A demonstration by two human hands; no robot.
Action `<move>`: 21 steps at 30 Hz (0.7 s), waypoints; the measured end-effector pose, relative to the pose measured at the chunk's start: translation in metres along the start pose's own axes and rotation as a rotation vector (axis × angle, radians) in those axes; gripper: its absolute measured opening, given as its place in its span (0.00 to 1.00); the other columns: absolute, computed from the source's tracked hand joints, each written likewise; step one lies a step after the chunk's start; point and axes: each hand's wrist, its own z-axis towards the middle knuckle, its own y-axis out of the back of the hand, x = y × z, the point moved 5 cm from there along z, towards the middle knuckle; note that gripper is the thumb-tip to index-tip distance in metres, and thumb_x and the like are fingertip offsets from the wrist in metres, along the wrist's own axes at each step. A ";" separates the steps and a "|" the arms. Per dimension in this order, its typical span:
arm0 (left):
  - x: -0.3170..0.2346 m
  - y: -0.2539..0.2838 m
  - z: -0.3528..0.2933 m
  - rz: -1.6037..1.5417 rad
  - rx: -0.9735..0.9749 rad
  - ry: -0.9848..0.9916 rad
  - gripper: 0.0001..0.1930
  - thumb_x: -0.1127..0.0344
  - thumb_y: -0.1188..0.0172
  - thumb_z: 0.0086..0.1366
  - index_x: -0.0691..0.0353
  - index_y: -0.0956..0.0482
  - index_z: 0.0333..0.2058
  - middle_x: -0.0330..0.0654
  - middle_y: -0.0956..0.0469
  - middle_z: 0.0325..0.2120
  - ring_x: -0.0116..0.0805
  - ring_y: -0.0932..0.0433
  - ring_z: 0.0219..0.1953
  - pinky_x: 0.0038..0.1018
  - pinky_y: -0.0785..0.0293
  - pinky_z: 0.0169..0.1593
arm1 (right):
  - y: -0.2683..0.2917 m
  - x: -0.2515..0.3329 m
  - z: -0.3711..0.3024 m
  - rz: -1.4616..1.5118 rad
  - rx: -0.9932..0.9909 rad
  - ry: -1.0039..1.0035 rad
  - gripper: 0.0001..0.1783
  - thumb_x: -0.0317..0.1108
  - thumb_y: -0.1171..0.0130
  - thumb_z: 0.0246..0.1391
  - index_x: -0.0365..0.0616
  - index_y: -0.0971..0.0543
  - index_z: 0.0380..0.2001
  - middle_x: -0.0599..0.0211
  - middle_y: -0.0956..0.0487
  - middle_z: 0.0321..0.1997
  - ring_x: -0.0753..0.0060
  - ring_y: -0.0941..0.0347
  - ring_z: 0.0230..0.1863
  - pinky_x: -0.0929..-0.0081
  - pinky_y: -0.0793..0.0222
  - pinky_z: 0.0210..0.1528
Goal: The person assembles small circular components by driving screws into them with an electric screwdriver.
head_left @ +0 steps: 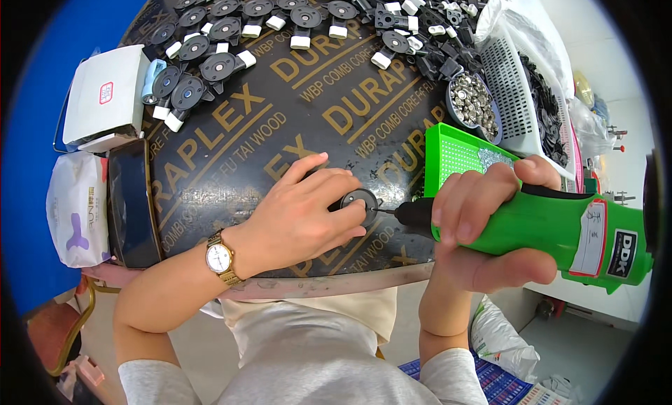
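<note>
My right hand (pixel 483 223) is wrapped round a green power screwdriver (pixel 549 226) with a black nose. Its thin bit points left and reaches the round black plastic part (pixel 359 195) on the table. My left hand (pixel 301 208), wearing a gold watch at the wrist, grips this part with its fingertips and holds it against the tabletop. The fingers hide much of the part. Whether a screw sits under the bit is too small to tell. Just beyond my right hand stands a green perforated tray (pixel 442 153) with small silvery screws (pixel 492 157).
A bowl of metal caps (pixel 474 101) stands beside a white basket (pixel 507 83) of black parts. Several finished-looking black discs with white tabs (pixel 217 67) lie along the far side, near a loose black-and-white heap (pixel 437 41). At left are a white box (pixel 105 90) and a tissue pack (pixel 78 209).
</note>
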 end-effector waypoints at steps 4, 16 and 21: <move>0.000 0.001 -0.001 0.012 -0.010 0.002 0.12 0.59 0.35 0.52 0.57 0.24 0.33 0.42 0.25 0.42 0.37 0.26 0.46 0.40 0.39 0.57 | -0.002 0.001 0.000 0.008 0.018 0.010 0.44 0.67 0.52 0.51 0.35 0.40 0.53 0.71 0.33 0.18 0.79 0.40 0.12 0.80 0.38 0.18; 0.002 0.000 -0.002 0.001 -0.026 0.016 0.13 0.56 0.37 0.54 0.56 0.24 0.34 0.40 0.27 0.37 0.37 0.28 0.41 0.40 0.37 0.54 | -0.016 -0.004 -0.012 -0.097 -0.237 -0.202 0.41 0.48 0.28 0.36 0.39 0.38 0.48 0.65 0.26 0.21 0.74 0.29 0.22 0.79 0.32 0.25; 0.001 -0.001 -0.001 -0.081 0.056 0.063 0.14 0.57 0.37 0.53 0.55 0.24 0.36 0.37 0.32 0.30 0.36 0.31 0.34 0.33 0.35 0.43 | -0.025 -0.004 -0.016 -0.338 -0.102 -0.223 0.37 0.57 0.38 0.46 0.38 0.37 0.46 0.72 0.25 0.26 0.78 0.30 0.30 0.73 0.40 0.50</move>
